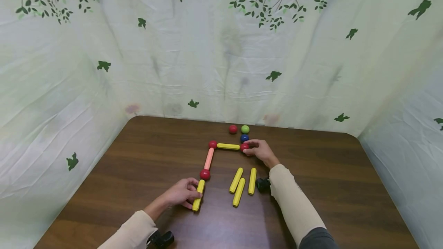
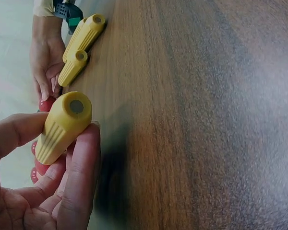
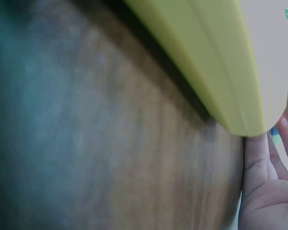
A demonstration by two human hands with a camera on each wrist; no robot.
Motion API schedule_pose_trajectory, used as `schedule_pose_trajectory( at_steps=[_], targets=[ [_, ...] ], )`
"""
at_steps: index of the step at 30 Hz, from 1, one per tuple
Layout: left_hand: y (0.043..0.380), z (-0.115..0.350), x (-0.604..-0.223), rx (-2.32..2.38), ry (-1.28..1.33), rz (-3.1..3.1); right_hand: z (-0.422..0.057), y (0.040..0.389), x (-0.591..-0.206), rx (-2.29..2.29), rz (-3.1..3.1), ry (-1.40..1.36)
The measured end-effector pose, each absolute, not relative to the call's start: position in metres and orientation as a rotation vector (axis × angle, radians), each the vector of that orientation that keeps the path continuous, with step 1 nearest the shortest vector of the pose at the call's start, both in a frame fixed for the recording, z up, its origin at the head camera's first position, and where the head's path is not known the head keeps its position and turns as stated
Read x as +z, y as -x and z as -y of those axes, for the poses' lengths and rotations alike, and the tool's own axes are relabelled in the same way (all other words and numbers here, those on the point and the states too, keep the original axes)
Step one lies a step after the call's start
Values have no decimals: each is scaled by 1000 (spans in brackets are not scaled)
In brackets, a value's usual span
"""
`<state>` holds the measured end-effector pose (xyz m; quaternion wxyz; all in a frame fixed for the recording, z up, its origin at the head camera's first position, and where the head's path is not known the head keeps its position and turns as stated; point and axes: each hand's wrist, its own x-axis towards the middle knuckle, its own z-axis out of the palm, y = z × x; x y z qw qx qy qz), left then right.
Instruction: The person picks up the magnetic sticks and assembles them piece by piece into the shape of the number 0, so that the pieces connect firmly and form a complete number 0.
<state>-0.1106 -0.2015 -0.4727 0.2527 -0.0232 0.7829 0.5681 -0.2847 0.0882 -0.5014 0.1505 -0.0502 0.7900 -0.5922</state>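
A: From the left, then: what has the left hand [image 1: 182, 194] got?

B: A yellow stick [image 1: 198, 197], pinched between thumb and fingers, at the hand's three o'clock.

A: Its long axis?

B: Between twelve and one o'clock, far end aimed at the near red ball [image 1: 205, 175]. I'd judge that alignment matters most: stick, ball and pink stick [image 1: 209, 158] run nearly in one line, and the left hand is the nearer one.

A: Touching the ball?

B: I can't tell. They look about to meet from the head; the left wrist view shows the stick's near end with its grey disc [image 2: 76, 106], but the far end is hidden.

A: Further right?

B: A corner red ball [image 1: 212, 145] at the pink stick's far end, then a yellow crosspiece [image 1: 228, 146] running toward three o'clock. Loose yellow sticks [image 1: 240, 184] lie toward its five o'clock.

A: And the right hand [image 1: 260, 151]?

B: Well apart from the left, fingers gripping the end red ball [image 1: 244, 147] from its three o'clock.

A: Does the right wrist view help?

B: Little. A blurred yellow shape [image 3: 221, 62] looms, the hand is cut off, and that ball doesn't show.
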Motion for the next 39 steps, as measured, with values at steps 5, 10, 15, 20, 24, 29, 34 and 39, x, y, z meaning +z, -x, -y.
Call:
schedule_pose_trajectory(
  at_steps=[5, 10, 15, 20, 24, 29, 34, 39],
  targets=[
    [112, 202, -475, 1559, 77, -2125, -88, 284, -501, -1710, -2256, 141],
    [114, 202, -477, 1549, 111, -2133, -89, 284, -502, -1697, -2274, 171],
    [116, 201, -477, 1524, 156, -2165, -88, 285, -502, -1695, -2274, 164],
    [117, 200, -478, 1513, 166, -2175, -88, 286, -504, -1686, -2278, 168],
    [117, 199, -478, 1503, 182, -2179, -89, 286, -505, -1691, -2276, 169],
    [118, 199, -475, 1491, 178, -2173, -89, 286, -505, -1697, -2273, 164],
    [119, 200, -472, 1471, 177, -2187, -90, 286, -506, -1694, -2273, 160],
    [122, 206, -466, 1415, 189, -2261, -91, 287, -505, -1696, -2269, 162]
  ],
)
